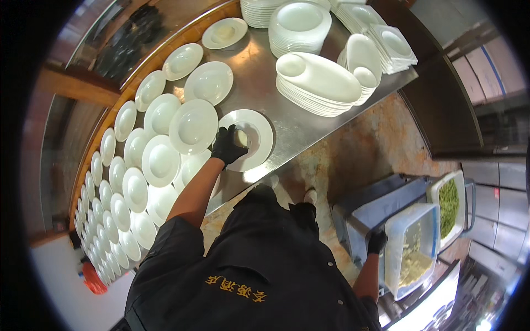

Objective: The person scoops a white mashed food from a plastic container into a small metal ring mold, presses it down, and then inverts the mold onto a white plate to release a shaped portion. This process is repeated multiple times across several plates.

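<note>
My left hand (229,145), in a black glove, holds a small round pale object (241,139) over the well of a wide-rimmed white plate (261,142). Whether that object is a small bowl or a lump of food is unclear. Off to the right, my right hand (377,242), also gloved in black, is closed on the edge of a grey-blue cart (385,197). Right beside it sits a translucent plastic tub (391,256) with pale yellow shredded food (415,267) inside.
Rows of white plates (160,160) cover the left of the steel table (302,134). One far plate (225,33) bears a pale mound. Stacks of oval dishes (319,82), round plates (300,29) and square plates (393,45) stand at the right. Another tub (449,205) holds chopped greens.
</note>
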### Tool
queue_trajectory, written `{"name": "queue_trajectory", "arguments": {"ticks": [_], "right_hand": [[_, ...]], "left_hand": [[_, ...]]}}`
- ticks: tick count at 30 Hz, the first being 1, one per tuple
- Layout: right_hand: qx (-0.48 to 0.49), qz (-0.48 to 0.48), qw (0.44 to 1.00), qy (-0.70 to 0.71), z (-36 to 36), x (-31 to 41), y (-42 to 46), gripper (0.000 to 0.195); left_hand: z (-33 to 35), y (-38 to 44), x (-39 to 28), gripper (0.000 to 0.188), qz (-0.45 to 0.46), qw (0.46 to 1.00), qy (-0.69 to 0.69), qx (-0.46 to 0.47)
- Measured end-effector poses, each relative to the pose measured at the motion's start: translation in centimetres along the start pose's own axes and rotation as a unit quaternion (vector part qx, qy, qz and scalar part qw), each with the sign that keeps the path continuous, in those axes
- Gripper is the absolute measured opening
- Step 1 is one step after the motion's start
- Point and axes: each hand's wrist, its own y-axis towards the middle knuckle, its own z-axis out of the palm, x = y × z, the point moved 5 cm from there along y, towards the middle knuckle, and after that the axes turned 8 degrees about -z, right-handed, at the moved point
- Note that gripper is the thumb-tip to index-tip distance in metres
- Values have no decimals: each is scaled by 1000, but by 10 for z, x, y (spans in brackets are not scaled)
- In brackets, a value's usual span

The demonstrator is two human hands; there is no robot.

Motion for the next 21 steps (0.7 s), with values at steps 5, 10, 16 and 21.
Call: {"name": "queue_trajectory", "arguments": {"ticks": [5, 10, 16, 21], "right_hand": [[-34, 11, 994, 100, -45, 106, 9, 46], [-30, -31, 992, 120, -70, 194, 9, 45], [-31, -54, 991, 120, -104, 303, 7, 40], [-42, -116, 982, 145, -121, 369, -8, 27]], "left_hand": [[1, 30, -4, 89, 78, 997, 15, 21], [21, 48, -7, 75, 108, 992, 21, 58], [11, 51, -13, 70, 183, 982, 12, 49], [-10, 46, -26, 76, 153, 985, 13, 79]]}}
